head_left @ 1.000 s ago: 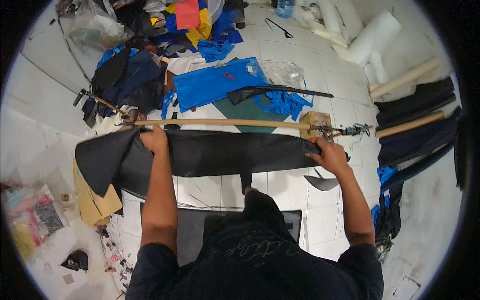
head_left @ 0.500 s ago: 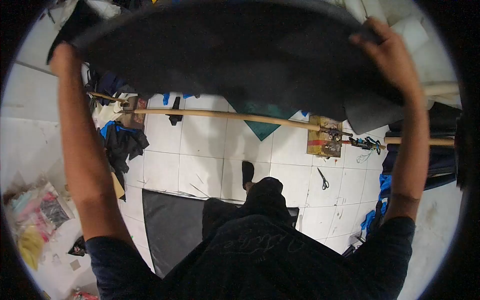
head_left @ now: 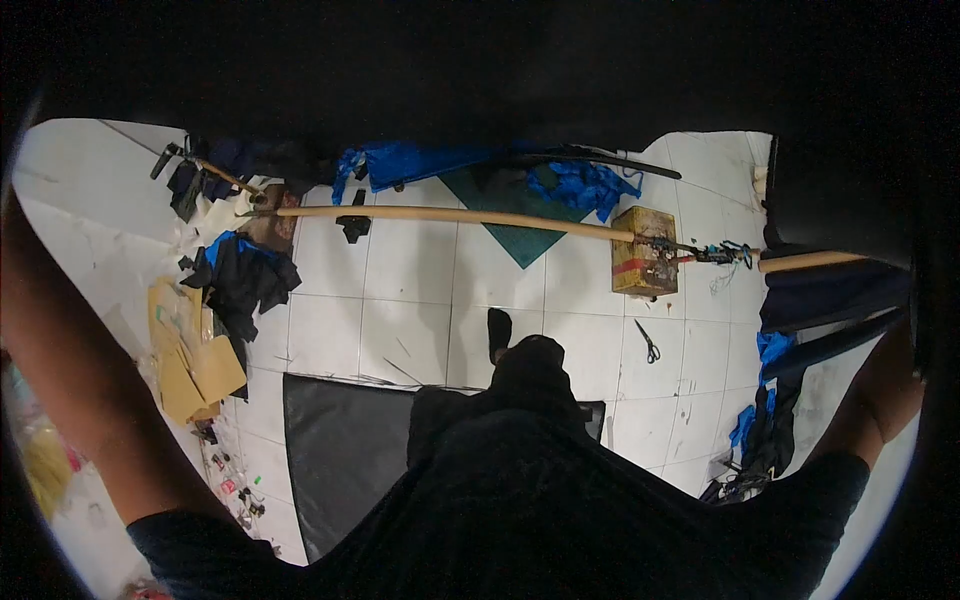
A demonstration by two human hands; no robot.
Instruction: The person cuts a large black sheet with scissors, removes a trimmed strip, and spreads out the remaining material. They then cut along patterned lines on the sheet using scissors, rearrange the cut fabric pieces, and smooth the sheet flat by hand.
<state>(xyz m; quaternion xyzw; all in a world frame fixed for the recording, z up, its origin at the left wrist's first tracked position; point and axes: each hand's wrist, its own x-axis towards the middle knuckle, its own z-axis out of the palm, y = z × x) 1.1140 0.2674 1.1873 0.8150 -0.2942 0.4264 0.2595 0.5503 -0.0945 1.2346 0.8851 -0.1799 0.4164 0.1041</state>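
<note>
A large dark sheet of material (head_left: 470, 70) fills the top of the head view, very close to the camera. Both my arms reach up and outward toward it. My left forearm (head_left: 70, 350) runs off the left edge, so the left hand does not show. On the other side, my right forearm (head_left: 880, 400) disappears behind dark material at the right, and that hand is hidden too. Below the sheet, a long wooden pole (head_left: 450, 214) spans the floor.
A worn yellow box (head_left: 643, 265) supports the pole's right part. Scissors (head_left: 649, 342) lie on the white tiles. Dark and blue scraps (head_left: 240, 275) are heaped at left beside cardboard pieces (head_left: 195, 360). A green sheet (head_left: 525, 240) lies under the pole, and a black mat (head_left: 340, 450) near my legs.
The dark sheet has come up and nearer, now covering the whole upper view. My arms have spread wider, and both hands, earlier visible gripping its edges, have gone from sight.
</note>
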